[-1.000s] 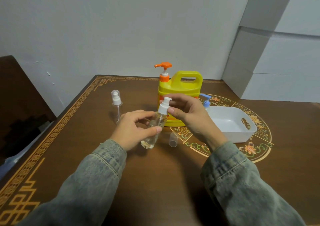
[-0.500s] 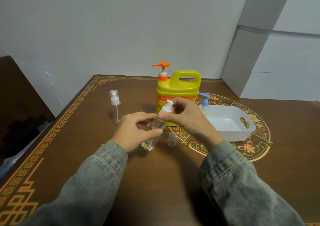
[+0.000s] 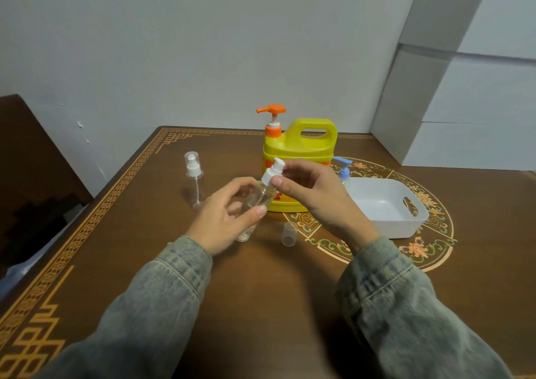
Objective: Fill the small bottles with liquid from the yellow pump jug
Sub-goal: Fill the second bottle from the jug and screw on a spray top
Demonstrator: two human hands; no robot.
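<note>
Fingers [image 3: 277, 182] of the right hand [image 3: 316, 196] pinch the white spray cap [image 3: 272, 172] of a clear small bottle [image 3: 255, 204], while the left hand [image 3: 229, 216] curls around its body, holding it tilted above the counter [image 3: 261, 291] near the middle. That split grip suits twisting the cap, probably to open the neck for filling, though which way it turns cannot be told. Just behind stands the yellow pump jug [image 3: 300, 152], its orange nozzle pointing toward the counter's left edge. A loose clear overcap [image 3: 289, 234] lies just beside the hands, likely set aside to free the sprayer. Toward the left edge stands a second spray bottle [image 3: 193, 181], capped. Right of the jug sit a white basket [image 3: 406, 228] and a blue-topped pump bottle [image 3: 343, 171], mostly hidden by the right hand. Whether the held bottle contains liquid is hard to make out.
</note>
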